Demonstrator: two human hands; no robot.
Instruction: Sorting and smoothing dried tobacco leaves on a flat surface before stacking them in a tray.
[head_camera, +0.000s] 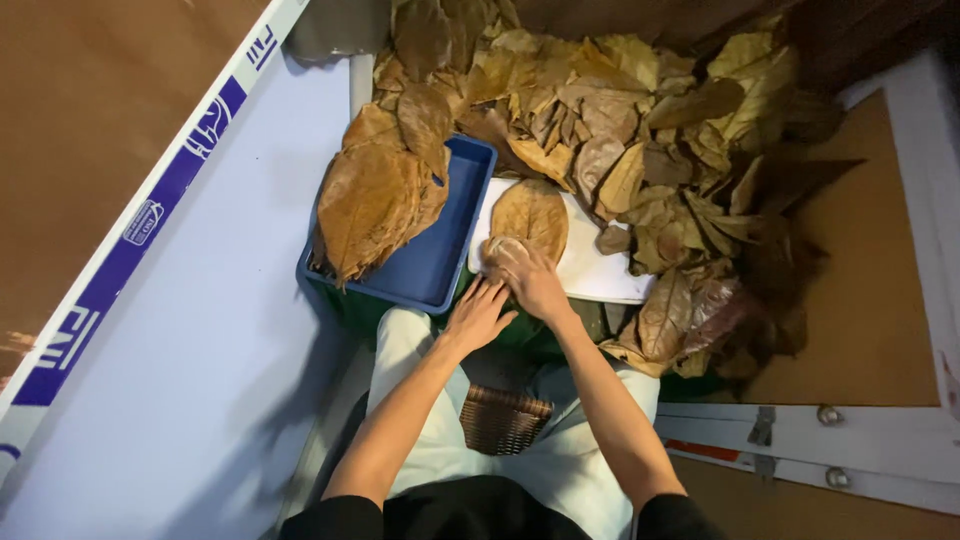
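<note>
- I see soft, fairly dim indoor light coming from above.
- The white board and my pale trousers are the brightest patches, without harsh glare.
- The far right corner falls into deep shadow, and the leaf pile darkens there.
- A faint shadow lies on the grey-blue panel at near left.
- My hands look slightly motion-blurred.
- Straight edges bow a little near the frame's borders.

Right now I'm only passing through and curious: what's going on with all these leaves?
A seated person is handling a large dry brown leaf that lies on a white board. The right hand presses on the leaf's near end, and the left hand rests just beside it. To the left, a blue tray holds a stack of flat leaves. A loose pile of dry leaves lies behind and to the right of the board.
</note>
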